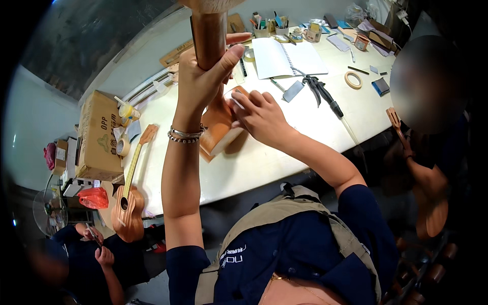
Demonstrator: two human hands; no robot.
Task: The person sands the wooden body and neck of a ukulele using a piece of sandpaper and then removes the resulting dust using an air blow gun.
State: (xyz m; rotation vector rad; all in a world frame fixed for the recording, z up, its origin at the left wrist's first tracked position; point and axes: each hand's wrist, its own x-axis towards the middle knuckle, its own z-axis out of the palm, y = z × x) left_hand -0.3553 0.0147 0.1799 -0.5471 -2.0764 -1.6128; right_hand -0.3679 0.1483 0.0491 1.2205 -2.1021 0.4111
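Observation:
My left hand (pixel 208 76), with a bracelet at the wrist, grips the dark brown neck (pixel 208 35) of a wooden instrument held upright in the upper middle. The instrument's glossy orange-brown lower part (pixel 216 134) is over the white table (pixel 188 180). My right hand (pixel 259 114) is at that lower part, just below my left hand, with its fingers curled; what they hold, if anything, is hidden by the fingers.
A cardboard box (pixel 96 142) and ukulele (pixel 127 208) are at left. An open notebook (pixel 310 58), scraper (pixel 293 91), black clamp-like tool (pixel 320 96) and tape roll (pixel 353 80) lie on the table. Other people sit at lower left (pixel 107 269) and right, one holding an instrument (pixel 429 208).

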